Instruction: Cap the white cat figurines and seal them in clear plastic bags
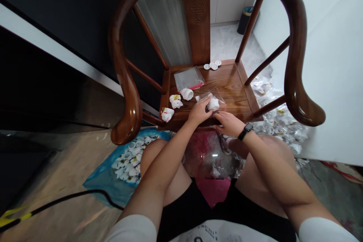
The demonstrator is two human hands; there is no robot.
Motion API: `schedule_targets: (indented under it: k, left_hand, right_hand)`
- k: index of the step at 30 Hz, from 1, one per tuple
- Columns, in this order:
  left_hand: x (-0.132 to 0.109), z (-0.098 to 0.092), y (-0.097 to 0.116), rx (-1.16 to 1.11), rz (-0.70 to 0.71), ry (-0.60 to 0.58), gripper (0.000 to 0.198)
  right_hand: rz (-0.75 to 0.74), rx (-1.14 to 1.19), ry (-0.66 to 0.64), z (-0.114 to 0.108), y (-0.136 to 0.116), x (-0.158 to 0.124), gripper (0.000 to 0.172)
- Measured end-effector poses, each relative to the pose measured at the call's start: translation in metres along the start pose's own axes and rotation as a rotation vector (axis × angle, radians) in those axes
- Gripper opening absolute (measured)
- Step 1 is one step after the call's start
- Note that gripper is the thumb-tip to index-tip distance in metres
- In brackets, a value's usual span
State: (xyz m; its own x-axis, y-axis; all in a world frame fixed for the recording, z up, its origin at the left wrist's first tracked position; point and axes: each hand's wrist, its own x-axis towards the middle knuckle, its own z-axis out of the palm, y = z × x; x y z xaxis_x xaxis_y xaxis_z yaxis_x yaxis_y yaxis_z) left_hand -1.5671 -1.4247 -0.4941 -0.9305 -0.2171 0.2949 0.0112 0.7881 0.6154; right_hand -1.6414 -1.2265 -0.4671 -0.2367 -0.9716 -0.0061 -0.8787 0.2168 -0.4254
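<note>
On the seat of a wooden chair (229, 83) my left hand (200, 111) closes round a small white cat figurine (213, 103) that sits partly inside a clear plastic bag (217, 97). My right hand (228, 123), with a black watch at the wrist, rests at the seat's front edge just below the bag, fingers curled; what it holds, if anything, is hidden. Three more white figurines lie to the left: one on its side (186, 93), one with red and gold marks (176, 101), one near the front corner (167, 114).
A stack of clear bags (188, 78) and three small white discs (212, 65) lie at the back of the seat. A blue bag of white figurines (129, 159) lies on the floor left; packed ones (279, 121) pile up on the right. A black cable (70, 198) crosses the floor.
</note>
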Motion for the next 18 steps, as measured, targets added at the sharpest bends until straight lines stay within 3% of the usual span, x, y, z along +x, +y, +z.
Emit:
schedule_targets:
  k: [4,10,18]
  left_hand:
    - [0.002,-0.001,0.005,0.036,-0.012,0.087,0.041]
    - [0.002,-0.004,0.012,0.053,0.045,0.055,0.056]
    - [0.007,0.001,0.019,0.115,-0.051,0.131,0.031]
  right_hand:
    - [0.001,-0.055,-0.048,-0.001,-0.008,0.001,0.036]
    - [0.043,-0.036,-0.117,-0.003,-0.015,-0.004,0.041]
    - [-0.009,-0.080,-0.131,-0.001,-0.021,-0.004,0.036]
